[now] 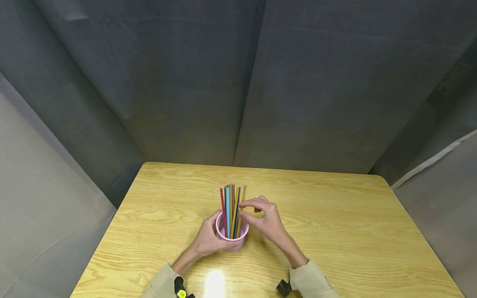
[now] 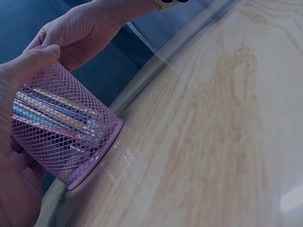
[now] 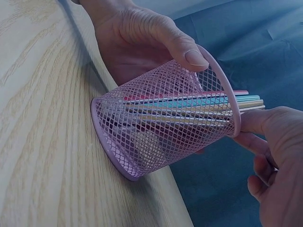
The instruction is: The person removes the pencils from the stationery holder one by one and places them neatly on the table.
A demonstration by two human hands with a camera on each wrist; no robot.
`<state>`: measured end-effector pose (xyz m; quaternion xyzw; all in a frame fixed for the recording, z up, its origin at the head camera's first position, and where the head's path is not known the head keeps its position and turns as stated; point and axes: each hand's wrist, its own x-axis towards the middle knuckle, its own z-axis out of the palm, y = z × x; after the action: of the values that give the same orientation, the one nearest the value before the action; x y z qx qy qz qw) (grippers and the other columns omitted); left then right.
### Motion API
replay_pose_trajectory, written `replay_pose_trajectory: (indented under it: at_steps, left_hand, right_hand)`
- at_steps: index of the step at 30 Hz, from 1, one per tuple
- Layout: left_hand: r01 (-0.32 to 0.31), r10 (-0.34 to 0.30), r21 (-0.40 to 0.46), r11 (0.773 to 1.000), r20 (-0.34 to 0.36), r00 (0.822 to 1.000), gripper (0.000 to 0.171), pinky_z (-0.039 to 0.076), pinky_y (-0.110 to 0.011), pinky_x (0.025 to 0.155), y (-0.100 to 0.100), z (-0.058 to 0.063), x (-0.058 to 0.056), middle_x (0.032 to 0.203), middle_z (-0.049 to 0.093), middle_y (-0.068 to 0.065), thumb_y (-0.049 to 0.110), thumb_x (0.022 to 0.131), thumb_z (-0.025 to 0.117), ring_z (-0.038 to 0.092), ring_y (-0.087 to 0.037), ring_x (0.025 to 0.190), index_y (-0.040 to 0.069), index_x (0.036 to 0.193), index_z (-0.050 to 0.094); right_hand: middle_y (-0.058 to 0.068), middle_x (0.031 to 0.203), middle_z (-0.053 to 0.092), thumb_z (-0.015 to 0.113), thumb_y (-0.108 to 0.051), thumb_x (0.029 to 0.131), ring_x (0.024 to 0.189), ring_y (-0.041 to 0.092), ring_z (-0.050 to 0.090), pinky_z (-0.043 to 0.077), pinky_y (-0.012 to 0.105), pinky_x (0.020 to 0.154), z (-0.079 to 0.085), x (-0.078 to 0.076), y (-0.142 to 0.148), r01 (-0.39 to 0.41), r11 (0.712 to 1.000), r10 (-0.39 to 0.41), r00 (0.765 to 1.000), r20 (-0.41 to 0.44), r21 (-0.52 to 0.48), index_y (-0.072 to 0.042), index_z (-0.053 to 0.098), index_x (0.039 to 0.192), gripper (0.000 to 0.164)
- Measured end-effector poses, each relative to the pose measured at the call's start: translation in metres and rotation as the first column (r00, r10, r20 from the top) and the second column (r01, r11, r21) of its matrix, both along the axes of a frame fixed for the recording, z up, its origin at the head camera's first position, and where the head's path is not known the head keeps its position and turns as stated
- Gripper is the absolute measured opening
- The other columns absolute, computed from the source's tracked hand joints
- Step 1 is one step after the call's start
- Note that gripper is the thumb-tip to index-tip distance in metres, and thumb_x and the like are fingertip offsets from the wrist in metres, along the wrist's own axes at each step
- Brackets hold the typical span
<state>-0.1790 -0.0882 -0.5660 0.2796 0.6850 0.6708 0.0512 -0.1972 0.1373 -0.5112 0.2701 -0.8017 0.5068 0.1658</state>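
Observation:
A pink wire-mesh pencil cup stands near the table's front middle, filled with several slim coloured pencils in red, light blue, gold, yellow and dark blue. My left hand grips the cup from its left side, the thumb lying across the front just under the rim. At the cup's right, my right hand pinches a yellow pencil between thumb and forefinger, above the rim. That pencil leans a little right, its lower part inside the cup. Through the mesh the pencils' lower ends show only partly.
The light wood-grain table reaches out on both sides of the cup. Dark grey cloth hangs behind its far edge, and paler cloth hangs at the left. A bright light reflection lies on the tabletop near the front.

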Motion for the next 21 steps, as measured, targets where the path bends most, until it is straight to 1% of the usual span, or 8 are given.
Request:
replay_pose_trajectory:
  at_steps: [3, 6, 9, 13, 16, 18, 21]
  left_hand:
    - [-0.004, 0.004, -0.004, 1.000, 0.000, 1.000, 0.087, 0.054, -0.041, 0.108, 0.000, 0.000, 0.000, 0.138, 0.064, -0.011, 0.010, 0.072, 0.094, 0.063, -0.029, 0.123, 0.013, 0.148, 0.053]
    - [-0.006, 0.006, -0.004, 1.000, -0.003, 1.000, 0.087, 0.054, -0.041, 0.107, 0.000, 0.000, 0.000, 0.138, 0.064, -0.012, 0.011, 0.073, 0.094, 0.063, -0.029, 0.123, 0.012, 0.149, 0.052]
    - [-0.007, 0.007, -0.003, 1.000, -0.004, 1.000, 0.087, 0.054, -0.040, 0.107, 0.000, 0.001, 0.000, 0.138, 0.064, -0.013, 0.010, 0.072, 0.094, 0.063, -0.030, 0.123, 0.012, 0.149, 0.052]
    - [-0.008, 0.008, -0.004, 1.000, -0.010, 1.000, 0.087, 0.054, -0.041, 0.107, 0.000, 0.001, 0.000, 0.138, 0.065, -0.013, 0.009, 0.072, 0.094, 0.064, -0.032, 0.122, 0.011, 0.149, 0.052]
    - [-0.005, 0.005, -0.001, 1.000, -0.006, 1.000, 0.087, 0.054, -0.041, 0.107, 0.000, 0.001, 0.000, 0.138, 0.064, -0.013, 0.009, 0.072, 0.094, 0.063, -0.032, 0.123, 0.010, 0.149, 0.052]
    - [-0.003, 0.003, 0.000, 1.000, 0.002, 1.000, 0.088, 0.054, -0.041, 0.107, 0.000, 0.001, 0.000, 0.138, 0.064, -0.013, 0.008, 0.072, 0.094, 0.063, -0.032, 0.123, 0.009, 0.149, 0.051]
    - [-0.001, 0.001, 0.002, 1.000, -0.003, 1.000, 0.088, 0.054, -0.041, 0.106, 0.000, 0.001, 0.000, 0.138, 0.064, -0.014, 0.007, 0.072, 0.093, 0.064, -0.033, 0.123, 0.005, 0.149, 0.051]
  right_hand:
    - [0.010, 0.100, 0.080, 0.087, 0.004, 0.079, 0.077, 0.035, 0.061, 0.051, 0.029, 0.068, 0.007, 0.003, -0.001, -0.004, 1.000, 0.004, 1.000, 0.003, -0.004, -0.003, 0.080, 0.103, 0.026]
    - [0.015, 0.099, 0.079, 0.086, 0.008, 0.079, 0.077, 0.039, 0.061, 0.052, 0.033, 0.068, 0.019, 0.007, -0.002, -0.014, 1.000, 0.015, 1.000, 0.014, -0.003, 0.002, 0.079, 0.102, 0.025]
    - [0.016, 0.098, 0.079, 0.085, 0.009, 0.079, 0.077, 0.039, 0.060, 0.052, 0.036, 0.067, 0.024, 0.009, -0.002, -0.017, 1.000, 0.017, 1.000, 0.018, 0.000, 0.003, 0.079, 0.102, 0.025]
    - [0.014, 0.098, 0.079, 0.086, 0.007, 0.079, 0.077, 0.035, 0.059, 0.051, 0.036, 0.066, 0.015, 0.003, 0.000, -0.005, 1.000, 0.005, 1.000, 0.004, 0.001, 0.000, 0.080, 0.102, 0.025]
    - [0.010, 0.099, 0.080, 0.087, 0.003, 0.080, 0.077, 0.030, 0.059, 0.050, 0.028, 0.068, 0.010, 0.000, 0.003, 0.003, 1.000, -0.003, 1.000, -0.006, 0.001, -0.004, 0.080, 0.104, 0.026]
    - [0.007, 0.100, 0.080, 0.087, 0.001, 0.081, 0.078, 0.028, 0.059, 0.048, 0.024, 0.070, 0.009, -0.002, 0.005, 0.000, 1.000, 0.000, 1.000, -0.012, -0.003, -0.007, 0.081, 0.105, 0.027]
    - [0.005, 0.100, 0.080, 0.087, -0.002, 0.082, 0.078, 0.027, 0.059, 0.049, 0.025, 0.070, 0.010, -0.003, 0.007, -0.007, 1.000, 0.006, 1.000, -0.027, -0.013, -0.009, 0.081, 0.106, 0.026]
